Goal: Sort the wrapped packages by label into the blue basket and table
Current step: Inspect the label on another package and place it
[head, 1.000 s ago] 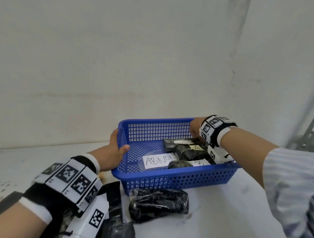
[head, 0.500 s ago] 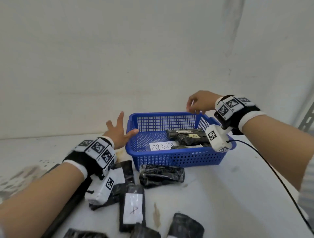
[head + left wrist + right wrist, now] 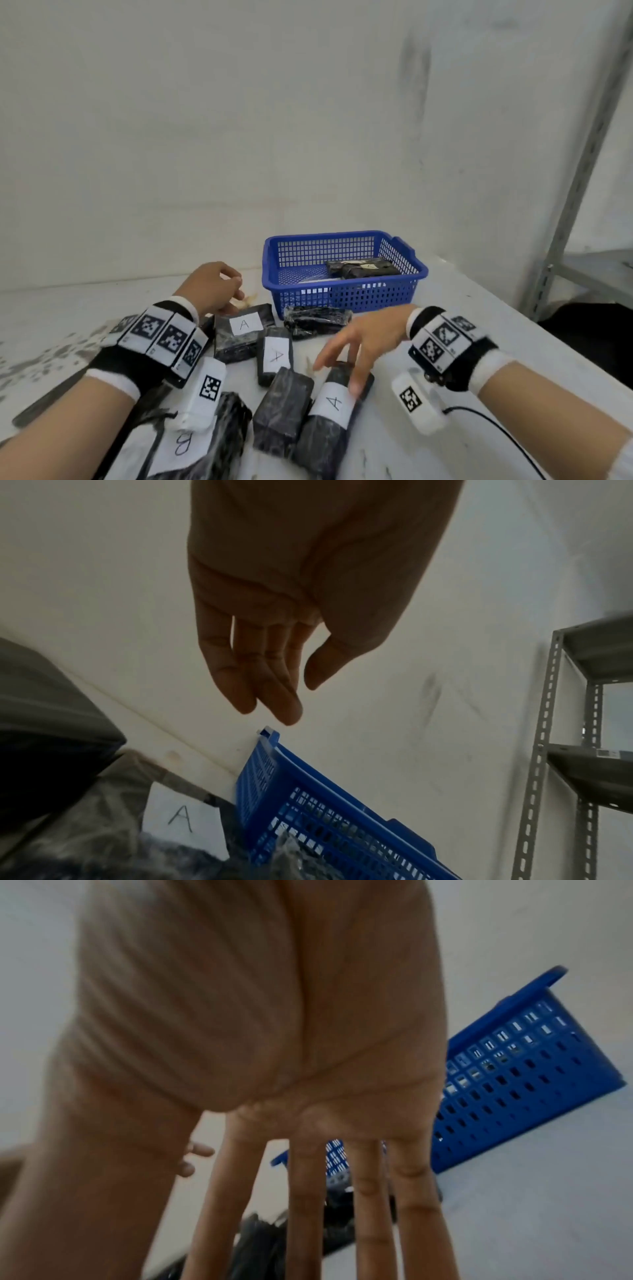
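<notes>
Right hand (image 3: 363, 337) is spread, fingers (image 3: 356, 383) apart over an A-labelled package (image 3: 330, 407) on the table (image 3: 428, 342); left hand (image 3: 212, 287) is loosely curled, empty. Neighbouring packages may be dragged; the blue basket (image 3: 346, 298) sits well beyond.

A plain white wall (image 3: 205, 137), scuffed with a dark smudge (image 3: 416, 65), rises behind the white surface (image 3: 479, 342), worn and speckled at its left edge. A grey slotted metal shelf (image 3: 555, 723) stands on the right.
</notes>
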Motion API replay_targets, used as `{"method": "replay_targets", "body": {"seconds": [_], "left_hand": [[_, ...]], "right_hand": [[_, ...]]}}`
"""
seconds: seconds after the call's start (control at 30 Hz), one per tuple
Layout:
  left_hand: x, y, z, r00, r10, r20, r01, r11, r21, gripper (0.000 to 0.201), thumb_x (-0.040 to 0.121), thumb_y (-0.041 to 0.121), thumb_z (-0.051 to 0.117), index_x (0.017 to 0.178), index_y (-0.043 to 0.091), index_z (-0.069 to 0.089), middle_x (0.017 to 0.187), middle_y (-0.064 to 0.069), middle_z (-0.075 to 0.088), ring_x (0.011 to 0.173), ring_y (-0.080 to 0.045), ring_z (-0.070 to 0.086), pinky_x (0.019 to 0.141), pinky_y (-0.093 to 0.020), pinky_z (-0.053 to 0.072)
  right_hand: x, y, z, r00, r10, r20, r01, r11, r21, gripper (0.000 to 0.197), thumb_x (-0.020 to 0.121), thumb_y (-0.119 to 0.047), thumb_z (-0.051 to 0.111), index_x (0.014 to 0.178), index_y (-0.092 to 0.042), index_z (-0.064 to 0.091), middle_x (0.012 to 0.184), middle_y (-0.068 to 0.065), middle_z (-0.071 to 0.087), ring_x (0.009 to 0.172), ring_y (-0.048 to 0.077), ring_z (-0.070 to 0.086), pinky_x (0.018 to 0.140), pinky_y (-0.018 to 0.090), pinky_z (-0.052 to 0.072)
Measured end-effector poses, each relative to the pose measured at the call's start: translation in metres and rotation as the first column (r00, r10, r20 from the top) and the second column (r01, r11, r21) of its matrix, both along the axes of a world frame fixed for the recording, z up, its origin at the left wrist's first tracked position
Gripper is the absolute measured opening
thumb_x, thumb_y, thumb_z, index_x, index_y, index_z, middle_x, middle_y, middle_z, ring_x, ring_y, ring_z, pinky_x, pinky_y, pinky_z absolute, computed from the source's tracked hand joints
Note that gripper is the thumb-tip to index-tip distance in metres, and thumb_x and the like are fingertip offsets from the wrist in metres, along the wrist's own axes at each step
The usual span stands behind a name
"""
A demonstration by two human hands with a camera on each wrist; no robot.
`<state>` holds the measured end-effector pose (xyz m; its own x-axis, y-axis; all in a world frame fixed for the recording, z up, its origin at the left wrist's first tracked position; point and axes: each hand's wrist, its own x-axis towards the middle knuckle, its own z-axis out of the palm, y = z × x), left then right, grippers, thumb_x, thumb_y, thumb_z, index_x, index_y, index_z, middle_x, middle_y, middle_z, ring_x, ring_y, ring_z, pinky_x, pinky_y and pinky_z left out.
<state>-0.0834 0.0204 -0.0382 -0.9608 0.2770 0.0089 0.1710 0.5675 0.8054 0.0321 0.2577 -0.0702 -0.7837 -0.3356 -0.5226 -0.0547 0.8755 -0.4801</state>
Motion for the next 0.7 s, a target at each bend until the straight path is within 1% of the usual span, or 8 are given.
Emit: {"method": "replay_targets", "body": {"seconds": [0.1,0.23,0.33,0.4,0.47,0.53,0.63,0.7], "left_hand": [[0.009,-0.008,0.007,0.999,-0.010,-0.049,0.009,1.000,-0.024,0.015,0.100,0.013,0.049,0.111,0.006,0.056,0.085,-0.007,0.066,0.056,-0.018,0.060,0.046,-0.021,0.048],[0.016,-0.014,0.016,0.998,-0.038,-0.058,0.036,0.999,-0.021,0.020,0.099,0.014,0.049,0.116,0.005,0.057,0.087,-0.007,0.066,0.063,-0.021,0.062,0.056,-0.026,0.050],[0.022,-0.023,0.020,0.997,-0.054,-0.058,0.052,0.998,-0.026,0.024,0.100,0.016,0.049,0.118,0.003,0.057,0.089,-0.007,0.065,0.065,-0.021,0.063,0.059,-0.027,0.051],[0.024,-0.031,0.026,0.994,-0.071,-0.081,0.069,0.997,-0.026,0.028,0.100,0.023,0.049,0.119,0.005,0.057,0.095,-0.009,0.067,0.071,-0.022,0.064,0.063,-0.027,0.052],[0.028,-0.038,0.033,0.986,-0.103,-0.128,0.104,0.995,-0.006,0.034,0.100,0.035,0.047,0.120,0.009,0.058,0.103,-0.010,0.068,0.079,-0.023,0.067,0.069,-0.029,0.054],[0.037,-0.042,0.042,0.972,-0.151,-0.180,0.164,0.985,0.059,0.040,0.098,0.046,0.043,0.121,0.016,0.058,0.105,-0.008,0.069,0.084,-0.023,0.069,0.075,-0.032,0.056],[0.055,-0.043,0.056,0.948,-0.265,-0.174,0.298,0.933,0.204,0.059,0.086,0.070,0.044,0.126,0.028,0.052,0.107,-0.005,0.070,0.087,-0.023,0.073,0.079,-0.036,0.057],[0.065,-0.037,0.062,0.928,-0.329,-0.173,0.367,0.887,0.280,0.063,0.082,0.072,0.051,0.131,0.032,0.047,0.110,-0.005,0.071,0.087,-0.023,0.074,0.078,-0.036,0.058]], "right_hand": [[0.011,-0.008,-0.013,0.998,0.039,-0.038,-0.036,0.996,0.087,0.066,0.078,-0.021,0.085,0.135,-0.041,0.057,0.137,-0.010,0.057,0.120,0.019,0.057,0.110,0.033,0.042],[0.017,-0.009,-0.022,0.991,0.001,-0.136,0.009,0.998,0.069,0.064,0.073,-0.017,0.089,0.129,-0.036,0.062,0.122,-0.014,0.054,0.117,0.017,0.055,0.106,0.029,0.043],[0.026,0.001,-0.013,0.977,-0.035,-0.209,0.040,0.999,0.022,0.056,0.073,-0.023,0.089,0.116,-0.047,0.063,0.117,-0.019,0.056,0.115,0.015,0.057,0.106,0.031,0.044],[0.033,0.009,0.002,0.954,-0.117,-0.275,0.092,0.990,-0.104,0.053,0.073,-0.020,0.088,0.112,-0.047,0.064,0.117,-0.017,0.061,0.112,0.015,0.061,0.102,0.033,0.049],[0.038,0.016,0.024,0.890,-0.286,-0.355,0.175,0.934,-0.311,0.053,0.072,-0.014,0.088,0.113,-0.041,0.067,0.114,-0.009,0.066,0.101,0.018,0.068,0.085,0.034,0.058],[0.039,0.015,0.048,0.780,-0.439,-0.446,0.223,0.861,-0.458,0.053,0.072,-0.013,0.089,0.114,-0.038,0.069,0.111,-0.006,0.068,0.086,0.012,0.071,0.068,0.030,0.060],[0.034,-0.002,0.081,0.620,-0.530,-0.579,0.188,0.816,-0.546,0.055,0.069,-0.018,0.091,0.115,-0.037,0.066,0.110,-0.006,0.068,0.071,0.007,0.070,0.057,0.028,0.058],[0.028,-0.018,0.094,0.529,-0.583,-0.617,0.123,0.772,-0.624,0.058,0.069,-0.016,0.091,0.117,-0.033,0.065,0.111,-0.006,0.067,0.060,0.002,0.066,0.051,0.025,0.054]]}}
